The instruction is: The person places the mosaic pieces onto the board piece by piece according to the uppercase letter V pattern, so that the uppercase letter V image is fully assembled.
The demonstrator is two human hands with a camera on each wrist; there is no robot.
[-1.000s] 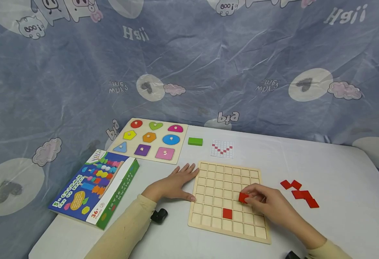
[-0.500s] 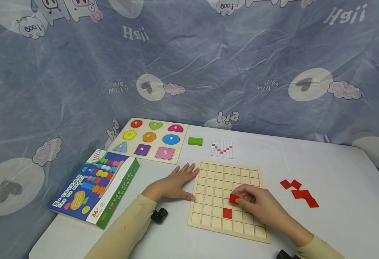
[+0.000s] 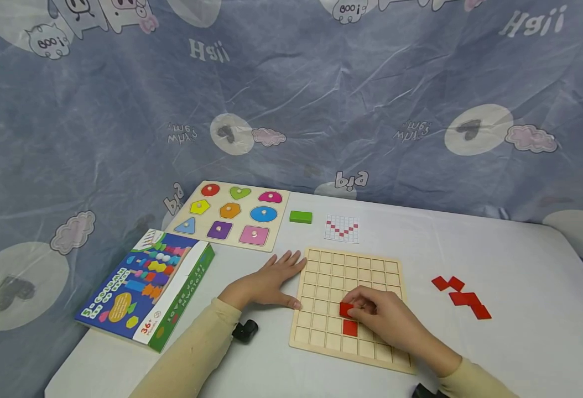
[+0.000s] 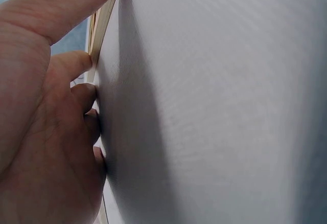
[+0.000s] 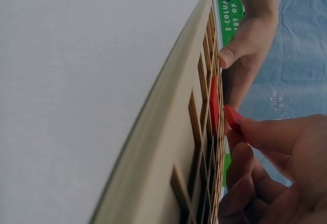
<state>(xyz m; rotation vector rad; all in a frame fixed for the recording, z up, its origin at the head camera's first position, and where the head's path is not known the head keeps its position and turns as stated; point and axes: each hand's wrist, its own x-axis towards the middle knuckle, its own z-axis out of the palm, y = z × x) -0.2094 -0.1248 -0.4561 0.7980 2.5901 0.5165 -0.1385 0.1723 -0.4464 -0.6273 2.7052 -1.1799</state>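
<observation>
My right hand pinches a red square tile between thumb and fingers over the wooden grid board. In the right wrist view the held tile is tilted and a little above the grid. Another red tile lies in a cell near the board's front, just below the held one. My left hand lies spread beside the board, thumb and a fingertip touching its left edge. The left wrist view shows the left hand's thumb against that edge.
Several loose red tiles lie right of the board. Behind it are a small pattern card and a green block. A shape puzzle and a boxed toy stand at the left.
My right hand has carried the held red tile leftward across the board, to just above the cell with the placed tile. The left hand has stayed where it was.
</observation>
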